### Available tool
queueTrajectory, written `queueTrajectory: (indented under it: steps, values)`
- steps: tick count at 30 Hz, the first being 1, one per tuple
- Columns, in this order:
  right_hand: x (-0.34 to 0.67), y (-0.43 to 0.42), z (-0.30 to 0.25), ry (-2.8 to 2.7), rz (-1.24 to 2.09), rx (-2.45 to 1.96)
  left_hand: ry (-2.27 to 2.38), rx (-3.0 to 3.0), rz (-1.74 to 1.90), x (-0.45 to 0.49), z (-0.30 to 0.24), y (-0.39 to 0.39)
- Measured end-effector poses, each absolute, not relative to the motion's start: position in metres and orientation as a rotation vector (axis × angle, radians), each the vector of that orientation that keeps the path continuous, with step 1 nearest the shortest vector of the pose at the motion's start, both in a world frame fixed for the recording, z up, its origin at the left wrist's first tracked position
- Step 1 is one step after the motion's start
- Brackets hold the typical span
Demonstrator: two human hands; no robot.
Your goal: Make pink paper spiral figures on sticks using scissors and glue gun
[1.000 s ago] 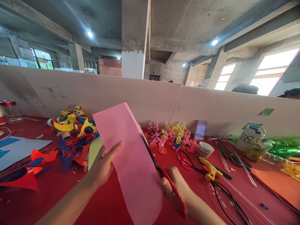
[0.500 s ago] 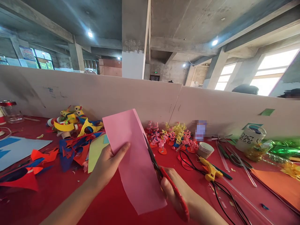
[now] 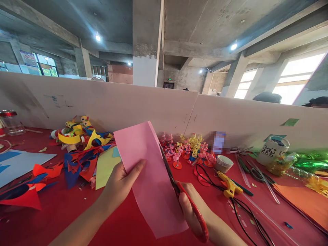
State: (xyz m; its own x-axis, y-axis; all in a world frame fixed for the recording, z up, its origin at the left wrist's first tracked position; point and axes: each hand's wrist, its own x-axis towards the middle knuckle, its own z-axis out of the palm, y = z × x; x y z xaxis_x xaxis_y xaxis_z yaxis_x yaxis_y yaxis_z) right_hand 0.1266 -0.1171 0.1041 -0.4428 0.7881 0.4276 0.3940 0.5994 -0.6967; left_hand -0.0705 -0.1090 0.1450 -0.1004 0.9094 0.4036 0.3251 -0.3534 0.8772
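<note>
My left hand (image 3: pixel 120 182) grips a pink paper sheet (image 3: pixel 151 177) by its left edge, thumb on the front, and holds it tilted above the red table (image 3: pixel 120 225). My right hand (image 3: pixel 192 208) is closed in the red handles of a pair of scissors (image 3: pixel 186 201). The dark blades run up along the sheet's right edge. Part of my right hand is hidden behind the paper.
Coloured paper scraps (image 3: pixel 79 160) lie to the left, small pink and yellow paper figures (image 3: pixel 189 150) at the back. A yellow glue gun (image 3: pixel 230 186) with black cable, a paper cup (image 3: pixel 224 164), a jar (image 3: pixel 271 150), orange sheets (image 3: pixel 307 201) stand right. A cardboard partition (image 3: pixel 230 119) closes the back.
The pink sheet has slid to the right and slightly down with my left hand. The scissors have moved a little further up along its right edge.
</note>
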Motion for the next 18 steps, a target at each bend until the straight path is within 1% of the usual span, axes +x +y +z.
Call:
queueTrajectory:
  steps: [7,15,18]
  values:
    - [0.1260,-0.1213,0.0997,-2.003,0.604,-1.066,1.339,1.646,1.474,-0.0714,0.1442,-0.1092]
    - [0.1245,-0.1205,0.1003,-1.989,0.597,-1.057,1.357,1.628,1.461,-0.0711,0.1447,-0.1104]
    - [0.1225,-0.1197,0.1021,-1.987,0.648,-1.026,1.346,1.625,1.463,-0.0703,0.1462,-0.1109]
